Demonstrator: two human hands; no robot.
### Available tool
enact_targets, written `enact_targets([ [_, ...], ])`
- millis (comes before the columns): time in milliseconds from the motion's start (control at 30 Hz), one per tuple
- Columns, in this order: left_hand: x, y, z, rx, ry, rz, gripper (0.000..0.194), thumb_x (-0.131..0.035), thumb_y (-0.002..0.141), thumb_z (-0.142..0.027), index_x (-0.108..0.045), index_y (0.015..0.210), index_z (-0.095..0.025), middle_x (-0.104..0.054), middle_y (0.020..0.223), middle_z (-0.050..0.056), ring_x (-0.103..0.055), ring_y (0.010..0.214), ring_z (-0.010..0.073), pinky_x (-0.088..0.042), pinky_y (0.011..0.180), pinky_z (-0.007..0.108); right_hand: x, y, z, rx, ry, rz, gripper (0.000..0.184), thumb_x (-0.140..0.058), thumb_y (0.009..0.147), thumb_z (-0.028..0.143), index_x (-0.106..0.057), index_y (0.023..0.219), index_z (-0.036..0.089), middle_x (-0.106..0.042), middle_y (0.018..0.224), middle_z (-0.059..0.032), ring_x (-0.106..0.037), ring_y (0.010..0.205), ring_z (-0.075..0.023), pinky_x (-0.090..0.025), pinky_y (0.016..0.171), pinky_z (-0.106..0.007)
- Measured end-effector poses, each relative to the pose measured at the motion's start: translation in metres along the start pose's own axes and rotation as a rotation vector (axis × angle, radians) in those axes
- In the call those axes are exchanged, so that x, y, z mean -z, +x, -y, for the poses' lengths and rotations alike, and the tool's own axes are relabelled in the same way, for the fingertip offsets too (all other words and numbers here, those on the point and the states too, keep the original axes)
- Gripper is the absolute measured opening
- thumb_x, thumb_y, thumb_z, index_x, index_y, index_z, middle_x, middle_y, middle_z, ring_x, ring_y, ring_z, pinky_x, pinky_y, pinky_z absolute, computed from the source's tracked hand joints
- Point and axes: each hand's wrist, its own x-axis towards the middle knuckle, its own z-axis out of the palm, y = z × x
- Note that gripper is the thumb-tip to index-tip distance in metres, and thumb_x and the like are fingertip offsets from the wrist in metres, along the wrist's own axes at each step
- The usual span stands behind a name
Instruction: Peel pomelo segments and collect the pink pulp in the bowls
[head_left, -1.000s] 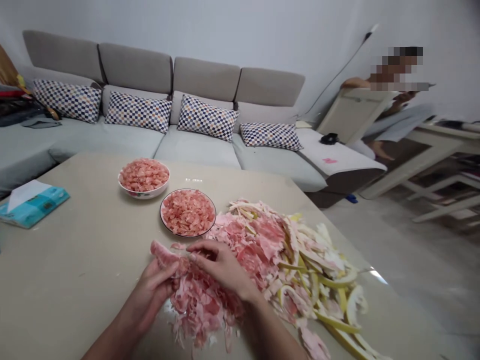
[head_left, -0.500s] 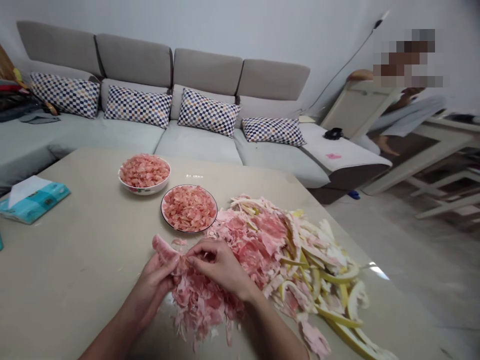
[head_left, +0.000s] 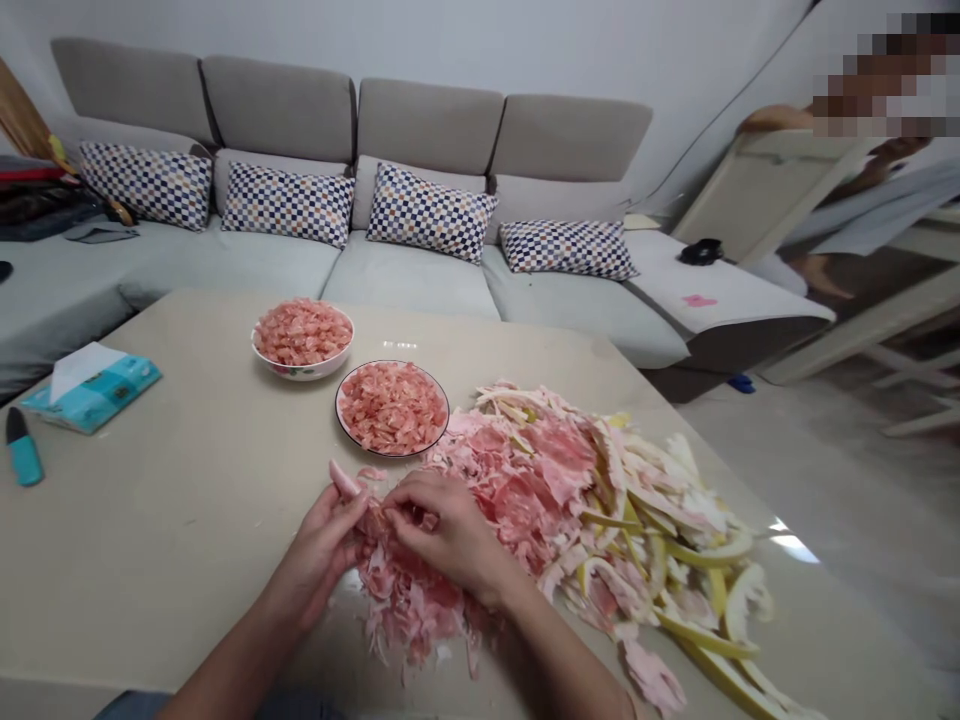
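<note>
Presently | both hands [head_left: 322,545] pinched closed on pink segment [head_left: 345,479] | tabletop [head_left: 180,530] gives room leftward | peels [head_left: 701,640] near its right edge

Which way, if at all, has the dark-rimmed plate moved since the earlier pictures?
No, not visibly: the plate keeps its place on the table, right of and nearer than the white bowl; the view shifted.
</note>
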Motion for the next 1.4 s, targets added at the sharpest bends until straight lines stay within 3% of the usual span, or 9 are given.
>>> enact_targets([
  [200, -0.003, 0.0, -0.003, -0.027, 0.06, -0.083, 0.026, -0.071, 0.079, -0.032, -0.058, 0.098, -0.018, -0.061, 0.09, 0.001, -0.058, 0.076, 0.0119, -0.048, 0.065, 0.023, -0.003, -0.002, -0.003, 0.064, 0.018, -0.023, 0.017, -0.06, 0.086, 0.016, -0.072, 0.095, 0.02, -0.072, 0.083, -0.0055, -0.066, 0.074, -0.0155, -0.05, 0.07, -0.027],
  [600, -0.009, -0.001, -0.005, -0.002, 0.103, -0.091, 0.036, -0.072, 0.077, -0.031, -0.052, 0.104, -0.019, -0.062, 0.084, 0.001, -0.058, 0.072, 0.012, -0.047, 0.064, 0.023, -0.006, -0.001, 0.004, 0.081, -0.046, -0.049, 0.016, -0.055, 0.084, 0.015, -0.071, 0.08, 0.017, -0.068, 0.068, -0.0046, -0.06, 0.06, -0.0134, -0.045, 0.059, -0.025],
  [767, -0.008, -0.002, -0.005, -0.006, 0.104, -0.07, 0.027, -0.069, 0.075, -0.027, -0.052, 0.093, -0.018, -0.059, 0.077, -0.001, -0.054, 0.067, 0.0116, -0.044, 0.061, 0.023, -0.011, 0.0, 0.01, -0.17, 0.126, -0.05, 0.014, -0.058, 0.075, 0.014, -0.071, 0.07, 0.016, -0.067, 0.064, -0.0024, -0.057, 0.059, -0.013, -0.042, 0.057, -0.023],
  [867, -0.007, -0.002, -0.004, 0.015, 0.084, 0.013, 0.019, -0.065, 0.076, -0.023, -0.052, 0.088, -0.019, -0.055, 0.073, -0.002, -0.05, 0.062, 0.011, -0.042, 0.058, 0.024, -0.012, 0.001, 0.007, -0.397, 0.275, -0.007, 0.013, -0.058, 0.071, 0.016, -0.071, 0.07, 0.015, -0.067, 0.064, -0.0018, -0.055, 0.057, -0.0123, -0.04, 0.053, -0.022],
  [967, -0.004, -0.002, -0.002, 0.008, 0.024, 0.097, 0.011, -0.06, 0.078, -0.02, -0.051, 0.086, -0.02, -0.053, 0.073, -0.002, -0.048, 0.063, 0.0113, -0.041, 0.06, 0.025, -0.01, 0.003, 0.001, -0.528, 0.43, 0.03, 0.012, -0.06, 0.07, 0.021, -0.07, 0.07, 0.014, -0.065, 0.062, -0.0006, -0.052, 0.054, -0.0108, -0.038, 0.053, -0.022],
  [1200, -0.002, -0.003, -0.003, -0.038, -0.072, 0.149, 0.01, -0.058, 0.075, -0.015, -0.054, 0.084, -0.019, -0.056, 0.071, -0.001, -0.051, 0.063, 0.0135, -0.041, 0.063, 0.027, -0.007, 0.003, -0.011, -0.573, 0.651, 0.053, 0.02, -0.07, 0.07, 0.034, -0.068, 0.069, 0.014, -0.06, 0.061, 0.0011, -0.049, 0.055, -0.0092, -0.035, 0.054, -0.022],
  [1400, -0.005, -0.004, -0.007, -0.082, -0.13, 0.174, 0.01, -0.058, 0.07, -0.013, -0.058, 0.079, -0.017, -0.058, 0.07, 0.0, -0.052, 0.065, 0.0146, -0.042, 0.067, 0.028, -0.01, 0.002, -0.018, -0.607, 0.733, -0.018, 0.025, -0.075, 0.065, 0.038, -0.066, 0.066, 0.015, -0.056, 0.057, 0.0028, -0.044, 0.051, -0.0083, -0.031, 0.051, -0.021],
])
